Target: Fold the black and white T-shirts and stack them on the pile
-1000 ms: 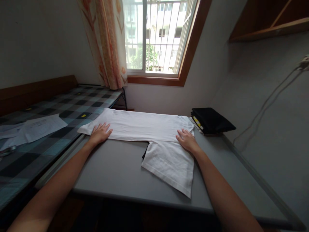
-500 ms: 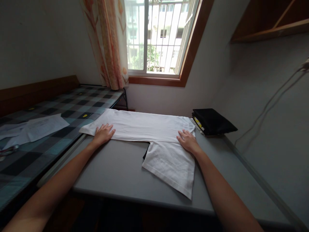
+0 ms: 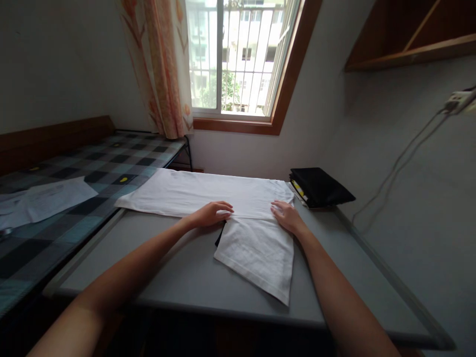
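A white T-shirt (image 3: 178,191) lies folded lengthwise across the grey table (image 3: 167,267), its left end reaching over toward the bed. One sleeve sticks out toward me, with a bit of something dark showing at its left edge. Where the sleeve meets the body, my left hand (image 3: 212,214) rests at the shirt's near edge, fingers extended to the right. Near the right end, my right hand (image 3: 287,216) lies on the cloth with its fingers spread. Neither hand grips the fabric.
Behind the shirt's right end sits a black folder or bag (image 3: 320,187) on papers. Left of the table is a bed with a checked cover (image 3: 145,153) and paper sheets (image 3: 55,198). A barred window (image 3: 241,64), curtain (image 3: 163,69), wall shelf (image 3: 409,54) and cable (image 3: 401,161) surround it.
My left hand has slid right along the shirt's near edge, from its left end to beside the sleeve. My right hand stays on the right end. The view has shifted slightly.
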{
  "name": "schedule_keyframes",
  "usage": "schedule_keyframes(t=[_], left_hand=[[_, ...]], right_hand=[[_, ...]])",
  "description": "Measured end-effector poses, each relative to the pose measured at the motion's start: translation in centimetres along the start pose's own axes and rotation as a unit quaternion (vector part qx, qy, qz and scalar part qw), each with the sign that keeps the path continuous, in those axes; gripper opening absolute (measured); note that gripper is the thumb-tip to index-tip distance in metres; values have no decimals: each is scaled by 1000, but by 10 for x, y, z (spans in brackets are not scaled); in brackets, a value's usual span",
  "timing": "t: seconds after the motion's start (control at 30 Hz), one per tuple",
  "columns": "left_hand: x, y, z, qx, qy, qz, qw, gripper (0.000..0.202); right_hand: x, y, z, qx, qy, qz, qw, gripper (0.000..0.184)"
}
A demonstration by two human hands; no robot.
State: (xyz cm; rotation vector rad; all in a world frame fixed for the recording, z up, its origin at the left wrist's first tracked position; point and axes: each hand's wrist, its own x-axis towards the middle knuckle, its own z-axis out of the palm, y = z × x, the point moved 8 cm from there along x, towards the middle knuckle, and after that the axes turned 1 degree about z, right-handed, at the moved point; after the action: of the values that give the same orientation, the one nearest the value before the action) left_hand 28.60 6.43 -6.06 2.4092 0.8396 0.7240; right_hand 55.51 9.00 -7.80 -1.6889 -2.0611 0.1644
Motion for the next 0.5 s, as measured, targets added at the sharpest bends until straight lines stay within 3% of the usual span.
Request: schedule_keyframes(t=[0.17,0.27,0.5], left_hand=[[-6,26,10,52,14,81,995,23],[-15,37,9,91,15,94,991,33],[-22,45,17,73,-95,78,990,47]], right_hand=[[2,18,-12,63,50,61,995,34],[1,19,-13,74,51,72,993,33],[0,16,-14,75,46,69,994,30]])
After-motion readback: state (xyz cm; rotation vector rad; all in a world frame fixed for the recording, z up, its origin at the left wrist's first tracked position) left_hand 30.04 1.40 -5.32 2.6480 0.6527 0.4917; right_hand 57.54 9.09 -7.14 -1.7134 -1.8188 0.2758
